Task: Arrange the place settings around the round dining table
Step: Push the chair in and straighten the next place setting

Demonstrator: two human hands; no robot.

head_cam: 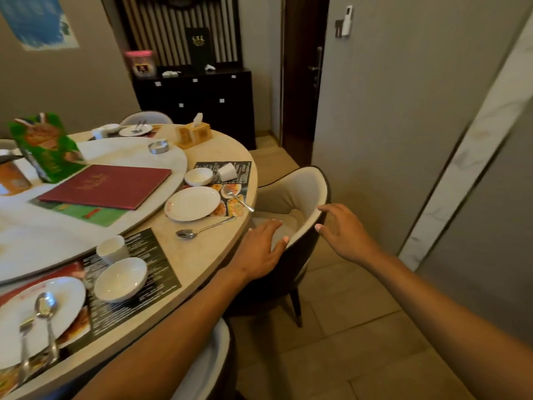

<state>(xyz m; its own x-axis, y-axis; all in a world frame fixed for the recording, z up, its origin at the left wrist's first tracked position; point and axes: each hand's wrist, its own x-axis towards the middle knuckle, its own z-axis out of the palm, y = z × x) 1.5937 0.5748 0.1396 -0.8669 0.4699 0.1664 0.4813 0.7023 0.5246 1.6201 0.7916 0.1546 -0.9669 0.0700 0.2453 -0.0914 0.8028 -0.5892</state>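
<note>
- Beige dining room, dark cabinet (196, 102) at the back wall, tiled floor on the right.
- Round surface (202, 249) at left, pale stone look, with a raised turntable (129, 157) carrying a red menu (106, 186).
- Chair (300, 203) tucked at the surface's right edge: padded shell, stiff curved back, likely the heaviest piece here; best taken by the top rim of the back, one hand on each side.
- Far setting on a printed mat (230, 192): plate (192, 203), bowl (198, 176), tipped cup (227, 171), fork (238, 197). Glazed ware, hard, slick, breakable; best lifted by the rims.
- Stray spoon (202, 228) off the mat, near the edge; light, thin metal, likely best pinched at the handle.
- Left hand (259, 249) over the chair's near rim, fingers (278, 226) spread and released, thumb at the rim; touching or just above, cannot tell.
- Right hand (343, 229) just beside the chair back's outer edge, fingers released, holding nothing.
- Spoon just left of the left hand, plate beyond it; both clear of the fingers.
</note>
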